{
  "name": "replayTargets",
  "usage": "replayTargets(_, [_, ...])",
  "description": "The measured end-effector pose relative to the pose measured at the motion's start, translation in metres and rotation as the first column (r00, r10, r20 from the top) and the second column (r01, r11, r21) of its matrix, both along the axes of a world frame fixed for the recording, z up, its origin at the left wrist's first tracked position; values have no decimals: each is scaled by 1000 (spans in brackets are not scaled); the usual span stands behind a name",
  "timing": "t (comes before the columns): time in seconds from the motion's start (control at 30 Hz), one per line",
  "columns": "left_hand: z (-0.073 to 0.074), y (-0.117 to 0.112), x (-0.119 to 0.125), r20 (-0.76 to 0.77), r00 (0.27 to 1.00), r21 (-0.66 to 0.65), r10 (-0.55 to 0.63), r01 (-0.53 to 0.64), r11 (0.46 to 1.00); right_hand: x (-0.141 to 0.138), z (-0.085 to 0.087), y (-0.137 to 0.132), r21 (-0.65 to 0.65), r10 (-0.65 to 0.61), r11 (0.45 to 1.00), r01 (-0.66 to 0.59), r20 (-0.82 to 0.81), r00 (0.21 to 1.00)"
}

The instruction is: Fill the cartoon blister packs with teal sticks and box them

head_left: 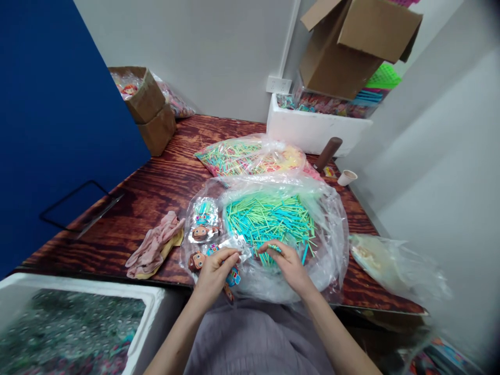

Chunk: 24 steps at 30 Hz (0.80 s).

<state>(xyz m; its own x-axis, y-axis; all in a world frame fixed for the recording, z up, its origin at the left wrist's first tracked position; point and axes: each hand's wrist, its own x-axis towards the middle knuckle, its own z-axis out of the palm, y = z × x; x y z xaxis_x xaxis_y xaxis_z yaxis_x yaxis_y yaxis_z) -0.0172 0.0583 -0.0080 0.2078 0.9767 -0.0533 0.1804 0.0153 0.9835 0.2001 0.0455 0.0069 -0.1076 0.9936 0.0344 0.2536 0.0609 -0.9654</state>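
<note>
My left hand [215, 270] is closed, thumb and finger pinching the edge of a shiny cartoon-printed plastic pouch [198, 259]. To its right, my right hand [288, 264] has its fingers curled round a few short green and blue sticks [274, 248], close to the pouch's silvery end. Just beyond both hands, a large clear plastic bag lies spread out, with a heap of thin green and blue sticks [269, 219] in it. Another cartoon pouch [203, 221], with sticks showing inside, rests on the bag's left side.
Behind the heap is a clear bag of multicoloured sticks [246, 156]. Pink and yellow gloves [156, 245] lie left. A paper cup [347, 177] and brown cylinder [328, 154] stand right, near a white foam box [316, 130]. Another foam box [152, 307] sits lower left.
</note>
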Motion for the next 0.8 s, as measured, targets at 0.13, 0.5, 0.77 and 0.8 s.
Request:
replayTargets(0.13, [0,-3,4,-15,1000,46,-5,6,999,0,7,-1,3,11,1000,-11,-22,1000])
replayTargets(0.5, [6,-10,9,43,998,16,-45,45,999,-35,34,22,-126,-185,983,135,-680,710])
replayTargets(0.77, [3,-11,16,154,988,-46,-4,11,999,-44,33,10,-233,-212,970,77,-637,742])
replayTargets(0.8, [4,-12,18,154,988,-37,-5,11,999,-44,33,6,-248,-232,964,95,-618,751])
